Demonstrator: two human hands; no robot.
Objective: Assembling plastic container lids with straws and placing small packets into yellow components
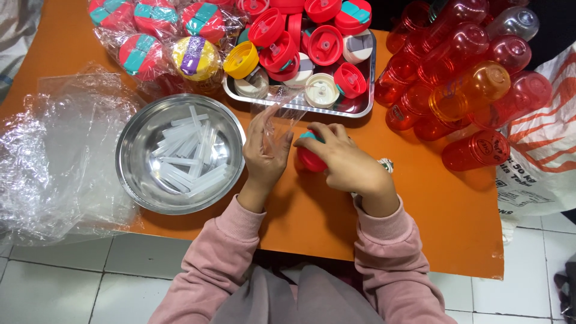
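My right hand [348, 163] grips a red bottle lid with a teal flap [309, 158] just above the orange table [420, 216]. My left hand [264, 153] holds a small clear plastic bag [277, 120] open beside the lid; the bag's mouth touches the lid. Both arms wear pink sleeves. A round steel bowl [139, 157] with several clear plastic straws [187, 153] sits just left of my left hand.
A steel tray [360, 107] of red, yellow and white lids stands behind my hands. Bagged lids [157, 42] lie at the back left. Red and orange bottles [468, 78] pile up at the right. Crumpled clear bags [60, 156] cover the left. A white sack [540, 162] hangs at the right edge.
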